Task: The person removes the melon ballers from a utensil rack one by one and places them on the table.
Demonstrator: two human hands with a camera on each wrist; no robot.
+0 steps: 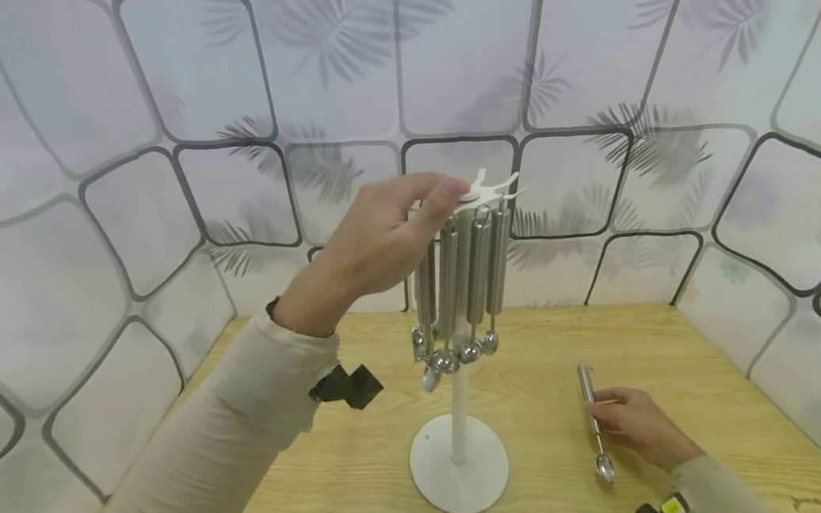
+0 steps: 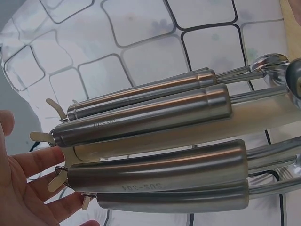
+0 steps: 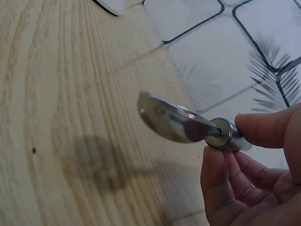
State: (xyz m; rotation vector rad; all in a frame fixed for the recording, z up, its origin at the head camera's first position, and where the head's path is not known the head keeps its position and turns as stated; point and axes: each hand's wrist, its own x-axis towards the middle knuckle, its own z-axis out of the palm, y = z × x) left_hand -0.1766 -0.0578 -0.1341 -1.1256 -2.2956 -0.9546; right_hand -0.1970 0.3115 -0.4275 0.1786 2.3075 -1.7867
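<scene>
A white utensil stand (image 1: 459, 412) with a round base stands upright on the table, several steel-handled utensils (image 1: 448, 282) hanging from its hooked top. My left hand (image 1: 394, 230) holds the top of this stand, thumb on the hub; in the left wrist view its fingers (image 2: 40, 162) reach round behind the hooks. To the right of the stand, my right hand (image 1: 637, 423) pinches a steel spoon (image 1: 589, 403) by its thick handle, bowl end toward me. The right wrist view shows the spoon's bowl (image 3: 174, 120) over the wood, casting a shadow on it.
The wooden table (image 1: 338, 452) is bordered at the back and sides by a patterned white backdrop (image 1: 468, 62). Hanging utensil heads (image 1: 453, 357) ring the stand's pole at mid height. The stand's base (image 1: 434, 485) sits near the table's middle.
</scene>
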